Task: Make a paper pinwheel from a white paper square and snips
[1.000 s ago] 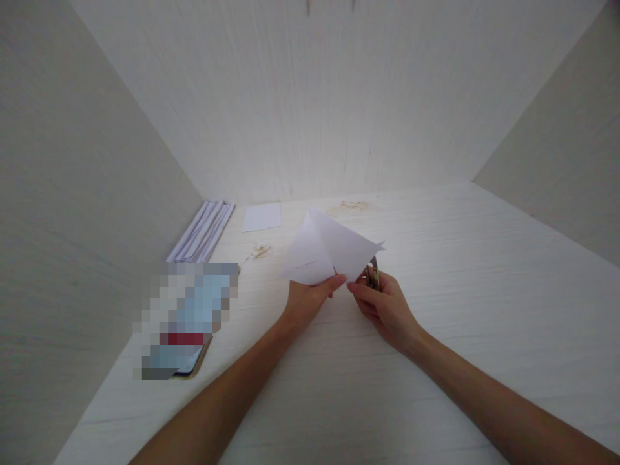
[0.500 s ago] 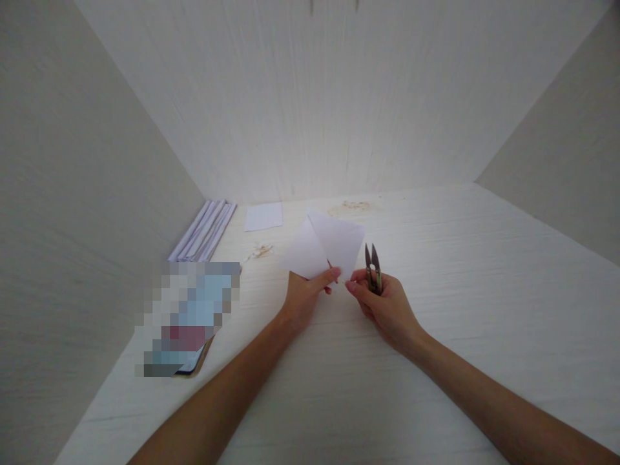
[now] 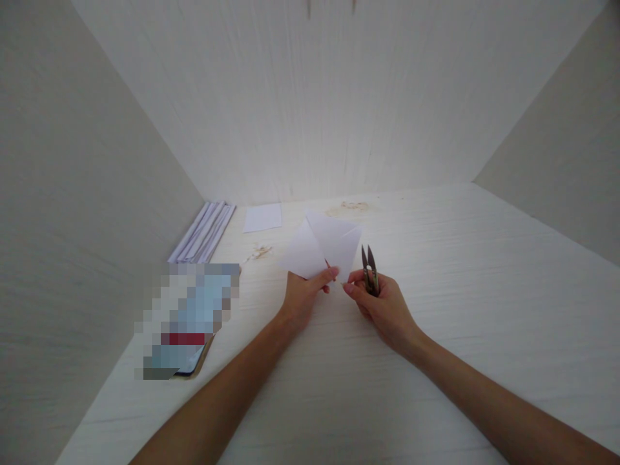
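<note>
My left hand (image 3: 310,294) pinches the near edge of a folded sheet of white paper (image 3: 322,244) between thumb and fingers. A crease or overlapping edge runs diagonally across the sheet. By the thumb, a thin reddish-brown sliver (image 3: 328,263) shows against the paper; its kind is unclear. My right hand (image 3: 380,300) is closed around a pair of thread snips (image 3: 371,271), whose two dark blades point away from me and stand slightly apart. Its thumb and forefinger meet close to the paper's near corner, at a tiny pale bit too small to name.
On the left of the white table lie a stack of folded papers (image 3: 206,231) and a phone (image 3: 194,358), mostly pixelated. Farther back is a flat white paper square (image 3: 262,217). Small tan scraps (image 3: 261,251) lie left of my hands, more scraps (image 3: 355,206) by the back wall.
My right hand and the snips have shifted very slightly left. The left hand keeps its hold on the paper, and the view has moved a little.
</note>
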Available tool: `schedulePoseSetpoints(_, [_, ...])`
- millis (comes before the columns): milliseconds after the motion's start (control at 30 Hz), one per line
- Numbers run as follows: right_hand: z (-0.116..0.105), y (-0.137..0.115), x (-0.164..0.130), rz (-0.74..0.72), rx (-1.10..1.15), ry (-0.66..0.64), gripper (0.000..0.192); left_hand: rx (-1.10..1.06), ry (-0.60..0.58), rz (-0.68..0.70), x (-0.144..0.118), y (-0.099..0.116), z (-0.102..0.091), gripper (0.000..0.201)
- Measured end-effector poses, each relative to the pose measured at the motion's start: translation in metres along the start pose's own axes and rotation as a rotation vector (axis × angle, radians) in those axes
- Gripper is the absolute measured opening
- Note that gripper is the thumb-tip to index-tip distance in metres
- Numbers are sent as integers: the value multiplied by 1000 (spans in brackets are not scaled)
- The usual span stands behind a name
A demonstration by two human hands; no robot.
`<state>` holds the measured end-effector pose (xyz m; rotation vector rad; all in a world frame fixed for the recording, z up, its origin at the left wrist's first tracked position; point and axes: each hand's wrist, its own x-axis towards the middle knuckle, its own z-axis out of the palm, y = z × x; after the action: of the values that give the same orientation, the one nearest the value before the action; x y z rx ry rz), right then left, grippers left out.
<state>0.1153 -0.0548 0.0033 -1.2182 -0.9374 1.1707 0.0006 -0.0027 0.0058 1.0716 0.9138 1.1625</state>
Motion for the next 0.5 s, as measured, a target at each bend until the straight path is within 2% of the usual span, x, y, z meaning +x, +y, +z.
schedulePoseSetpoints(367, [0,2,1,2,-4,22,23,15,-19,-9,0,-1,0,18])
schedulePoseSetpoints(500, [-1,3,1,-14,-15,8,20,10,6,-24,1,-1,0,18])
